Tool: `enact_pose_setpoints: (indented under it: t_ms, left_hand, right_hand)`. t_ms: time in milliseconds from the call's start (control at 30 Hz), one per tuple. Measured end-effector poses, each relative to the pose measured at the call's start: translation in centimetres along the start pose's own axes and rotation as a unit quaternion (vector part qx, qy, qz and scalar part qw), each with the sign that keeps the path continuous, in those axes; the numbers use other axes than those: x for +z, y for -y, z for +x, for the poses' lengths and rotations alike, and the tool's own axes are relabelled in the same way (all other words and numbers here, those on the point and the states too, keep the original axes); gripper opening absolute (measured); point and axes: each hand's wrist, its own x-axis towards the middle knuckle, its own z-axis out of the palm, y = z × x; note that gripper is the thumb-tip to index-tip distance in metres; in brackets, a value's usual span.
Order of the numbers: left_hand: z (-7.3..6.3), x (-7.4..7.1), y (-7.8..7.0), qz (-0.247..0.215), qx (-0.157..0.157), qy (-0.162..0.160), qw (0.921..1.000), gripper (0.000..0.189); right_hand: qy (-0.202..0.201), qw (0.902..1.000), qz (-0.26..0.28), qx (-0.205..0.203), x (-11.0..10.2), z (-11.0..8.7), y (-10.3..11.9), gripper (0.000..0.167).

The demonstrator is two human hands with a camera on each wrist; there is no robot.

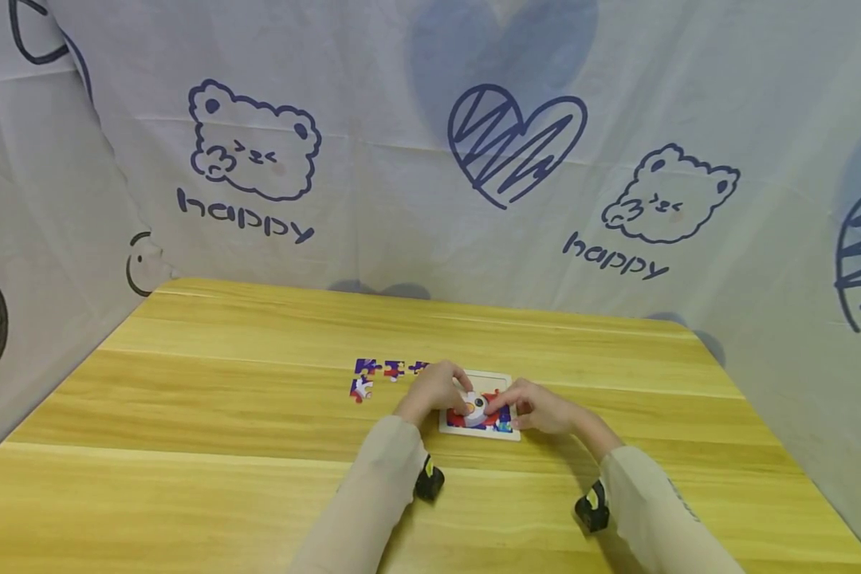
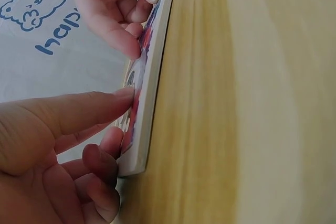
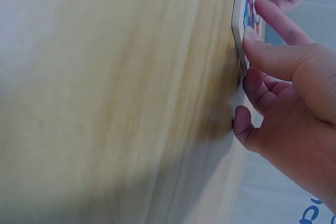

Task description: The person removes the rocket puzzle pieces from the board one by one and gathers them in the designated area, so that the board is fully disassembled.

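Note:
A small jigsaw puzzle in a pale frame (image 1: 477,434) lies flat on the wooden table, partly filled with red, purple and white pieces. My left hand (image 1: 438,391) reaches over its left side, thumb and forefinger touching a white piece with a black eye (image 1: 479,403). In the left wrist view the left thumb (image 2: 105,106) lies nearly straight on the puzzle surface. From the right, my right hand (image 1: 545,408) touches the puzzle with an extended forefinger. Its thumb (image 3: 273,56) rests by the frame's edge, the other fingers bent beside it. The hands hide part of the picture.
Several loose puzzle pieces (image 1: 362,389) lie on the wooden table (image 1: 222,399) left of the frame, one partly behind the left hand. A white cloth (image 1: 387,175) printed with bears and hearts hangs behind the table and at its sides.

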Motion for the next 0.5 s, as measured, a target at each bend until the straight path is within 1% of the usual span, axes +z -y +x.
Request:
enact_pose_setpoints:
  t_ms: [200,333,400,500]
  left_hand:
    - [0.08,0.07,0.02,0.003,0.001,0.000,1.0000,0.021]
    - [0.02,0.07,-0.08,0.002,0.004,-0.001,1.0000,0.022]
    - [-0.06,0.05,-0.13,-0.009,0.005,0.001,0.9999,0.021]
    - [-0.17,0.03,-0.11,-0.040,0.012,0.004,0.9991,0.018]
  right_hand:
    - [0.009,0.9998,0.012,-0.008,-0.21,0.02,0.22,0.034]
    - [0.013,0.9998,0.013,0.000,-0.24,-0.01,0.31,0.033]
    - [0.014,0.9998,0.010,0.005,-0.24,-0.01,0.32,0.032]
    - [0.016,0.9998,0.005,0.007,-0.23,0.00,0.30,0.031]
